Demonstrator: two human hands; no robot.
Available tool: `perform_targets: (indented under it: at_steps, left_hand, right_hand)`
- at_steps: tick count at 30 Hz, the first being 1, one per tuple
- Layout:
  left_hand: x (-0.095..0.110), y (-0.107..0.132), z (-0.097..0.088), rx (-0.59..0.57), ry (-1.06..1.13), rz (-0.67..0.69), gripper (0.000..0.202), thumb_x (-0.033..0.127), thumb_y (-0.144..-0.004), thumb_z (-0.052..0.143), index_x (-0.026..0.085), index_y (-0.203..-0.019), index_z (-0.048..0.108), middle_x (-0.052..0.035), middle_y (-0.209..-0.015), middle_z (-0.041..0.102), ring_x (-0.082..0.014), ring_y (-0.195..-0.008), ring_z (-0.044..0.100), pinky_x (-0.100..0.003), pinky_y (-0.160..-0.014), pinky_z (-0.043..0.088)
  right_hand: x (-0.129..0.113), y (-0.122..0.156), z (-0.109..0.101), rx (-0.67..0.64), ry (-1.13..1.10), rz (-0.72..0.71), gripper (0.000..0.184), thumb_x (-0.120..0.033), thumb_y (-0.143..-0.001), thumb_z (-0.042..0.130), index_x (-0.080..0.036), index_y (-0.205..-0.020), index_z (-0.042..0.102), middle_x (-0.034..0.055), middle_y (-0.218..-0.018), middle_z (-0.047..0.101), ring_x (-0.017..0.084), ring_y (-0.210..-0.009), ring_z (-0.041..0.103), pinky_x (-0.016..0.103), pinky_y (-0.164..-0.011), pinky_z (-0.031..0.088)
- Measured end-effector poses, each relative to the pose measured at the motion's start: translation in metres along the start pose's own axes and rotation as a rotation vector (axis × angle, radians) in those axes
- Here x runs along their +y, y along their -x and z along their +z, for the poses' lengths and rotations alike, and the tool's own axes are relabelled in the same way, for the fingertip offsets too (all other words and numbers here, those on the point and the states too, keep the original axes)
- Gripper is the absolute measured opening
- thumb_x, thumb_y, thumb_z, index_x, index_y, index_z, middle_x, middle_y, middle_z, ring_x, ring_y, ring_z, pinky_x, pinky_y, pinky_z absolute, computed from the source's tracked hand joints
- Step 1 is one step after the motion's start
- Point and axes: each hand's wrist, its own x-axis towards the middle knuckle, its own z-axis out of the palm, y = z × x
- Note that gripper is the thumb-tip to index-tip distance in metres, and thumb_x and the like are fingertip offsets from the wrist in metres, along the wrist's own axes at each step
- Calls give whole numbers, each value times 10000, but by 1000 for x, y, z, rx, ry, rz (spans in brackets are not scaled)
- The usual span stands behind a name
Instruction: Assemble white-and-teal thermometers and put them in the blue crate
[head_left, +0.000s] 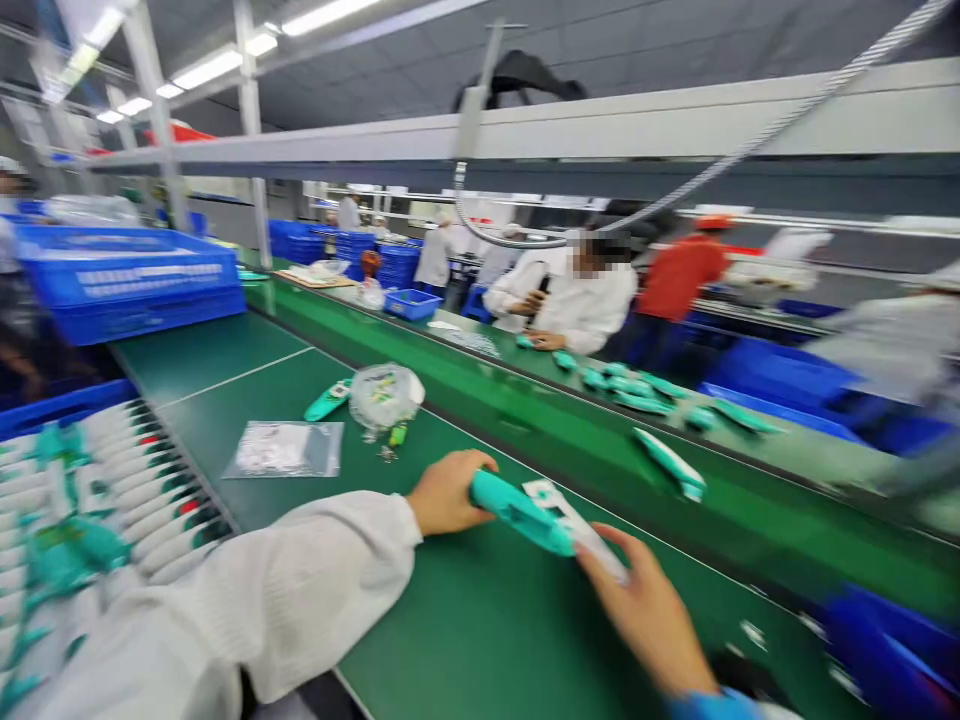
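Observation:
My left hand (450,495) is closed around one end of a teal plastic shell (521,512), long and narrow with openings in its surface. My right hand (649,600) grips a white elongated plastic shell (581,530) between thumb and fingers. The two shells lie close together over the green work surface (465,620), the teal one partly in front of the white one. Whether they touch is unclear, since the view is blurred.
A clear bag of small parts (285,449), a round plastic tub (386,398) and a teal shell (328,400) lie beyond my left hand. Left is a tray of white and teal pieces (150,500). A green conveyor belt (525,400) carries a housing (670,463). A co-worker (574,300) sits opposite.

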Motion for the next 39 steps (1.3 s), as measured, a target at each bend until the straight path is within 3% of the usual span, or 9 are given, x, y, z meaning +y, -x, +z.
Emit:
perform_targets:
  at_steps: [4,8,10,12,14,17,19,28,39]
  left_hand:
    - [0,0,3,79,-141,198,305,365,-756,532,148,-971,537,-95,-881,554,-212,-834,474,-350,-760,388]
    - [16,1,16,142,-235,349,282,368,-777,511,156,-960,547,-85,-842,561,-193,-788,483,-342,-733,406]
    - [26,-1,24,118,-167,367,329,314,-773,510,159,-1064,510,-101,-962,552,-209,-899,481,-373,-813,395]
    - [35,-2,28,97,3,268,470,253,-752,513,172,-1203,408,-113,-1139,486,-223,-1058,425,-407,-922,337]
    - [43,0,27,39,311,-6,524,244,-752,500,181,-1249,349,-113,-1208,448,-216,-1111,407,-404,-963,307]
    - [53,5,24,-143,885,-440,393,319,-809,433,136,-1156,450,-113,-1092,543,-192,-977,514,-350,-882,379]
    - [59,10,24,-219,1150,-552,360,361,-836,399,101,-1049,527,-115,-996,587,-182,-887,547,-320,-812,407]
    - [69,20,25,-245,1150,-547,323,384,-845,432,122,-968,577,-39,-821,564,-107,-737,490,-240,-715,390]
    - [70,26,26,-268,1007,-578,448,491,-787,465,134,-1034,576,-9,-717,512,-84,-614,400,-202,-575,328]
  right_hand:
    - [-18,22,-24,-53,-66,109,412,-508,-758,427,-164,-939,563,130,-1073,548,249,-862,533,401,-747,396]
    - [-64,53,-23,-678,-845,272,518,-590,-797,321,-141,-1011,467,90,-793,618,152,-624,554,278,-573,383]
    - [-75,66,-18,-776,-1013,335,514,-592,-737,459,-149,-996,425,31,-664,595,98,-484,498,215,-466,313]
    - [-75,72,-13,-710,-1022,392,523,-560,-667,582,-166,-961,403,-27,-582,535,75,-447,448,183,-415,276]
    - [-69,74,-9,-605,-967,415,506,-534,-656,614,-171,-938,402,-50,-556,493,72,-453,429,174,-403,297]
    - [-61,73,-3,-509,-892,402,442,-496,-718,568,-164,-959,403,-47,-569,512,58,-416,402,183,-413,326]
    - [-58,72,0,-489,-864,398,416,-473,-749,541,-159,-981,395,-36,-589,539,55,-398,410,190,-418,332]
    - [-56,78,11,-576,-915,500,540,-542,-696,570,-154,-1010,364,5,-639,568,124,-523,534,217,-465,353]
    - [-53,74,11,-673,-847,430,519,-626,-671,521,-134,-830,480,-1,-595,505,93,-512,451,218,-497,372]
